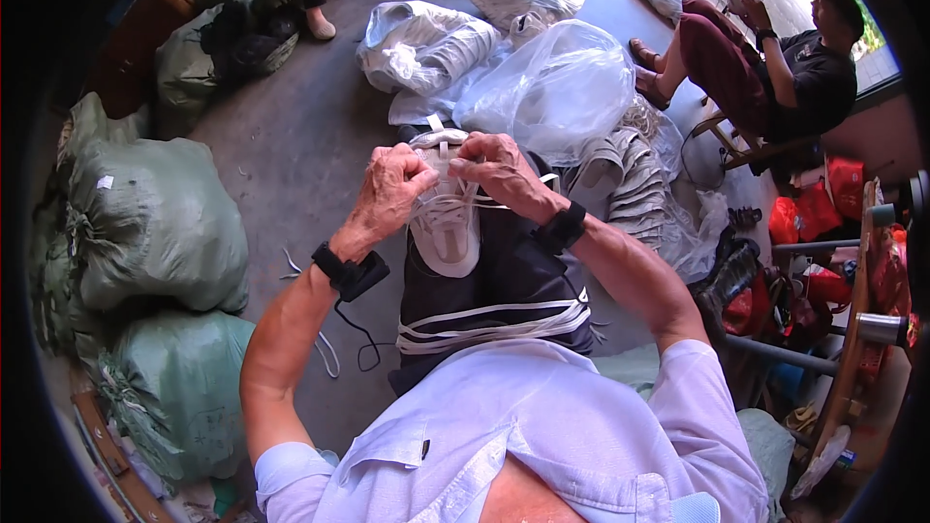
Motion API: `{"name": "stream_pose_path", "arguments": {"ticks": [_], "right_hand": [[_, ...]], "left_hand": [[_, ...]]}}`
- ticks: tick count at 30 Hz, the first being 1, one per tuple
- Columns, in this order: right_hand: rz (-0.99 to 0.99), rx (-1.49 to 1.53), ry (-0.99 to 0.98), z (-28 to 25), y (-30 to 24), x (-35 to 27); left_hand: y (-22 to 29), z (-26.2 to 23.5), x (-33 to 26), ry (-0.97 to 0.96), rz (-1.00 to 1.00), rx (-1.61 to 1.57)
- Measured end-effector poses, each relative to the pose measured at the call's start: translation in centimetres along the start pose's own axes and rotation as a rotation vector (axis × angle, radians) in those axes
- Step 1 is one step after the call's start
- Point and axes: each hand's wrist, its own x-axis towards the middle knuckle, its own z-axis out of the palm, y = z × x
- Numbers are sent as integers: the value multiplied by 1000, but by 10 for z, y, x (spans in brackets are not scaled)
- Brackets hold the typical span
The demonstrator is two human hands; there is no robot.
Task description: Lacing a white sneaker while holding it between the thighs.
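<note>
Evidently, the fingertips of the left hand and the right hand are drawn together in pinches near the shoe's collar, and white laces seem to be clamped in both (the strands between the tips are too small to be followed surely). The pale shoe is borne on the dark-trousered lap, its toe pointed toward the wearer's body and its opening turned away. Little weight is to be expected of it; the upper should be found soft and yielding, the sole stiffer, and nothing fragile. The laces, being flat and limp, are likely to be slid or twisted easily, so they are best gripped close to the eyelets, while the shoe may be steadied by its sides or heel. Across the thighs, a bundle of spare laces is laid, by which the dark cloth is crossed. Farther out, a clear plastic bag is seen beyond the knees, with nested shoes piled to its right, and bulging green sacks are stacked at the left.
</note>
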Motion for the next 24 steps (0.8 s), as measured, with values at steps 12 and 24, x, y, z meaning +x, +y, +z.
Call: {"name": "stream_pose_path", "arguments": {"ticks": [12, 24], "right_hand": [[-170, -213, 256, 17, -14, -11], [-553, -850, 172, 10, -8, -9]], "left_hand": [[10, 1, -10, 65, 207, 291], [1, 25, 0, 370, 99, 222]]}}
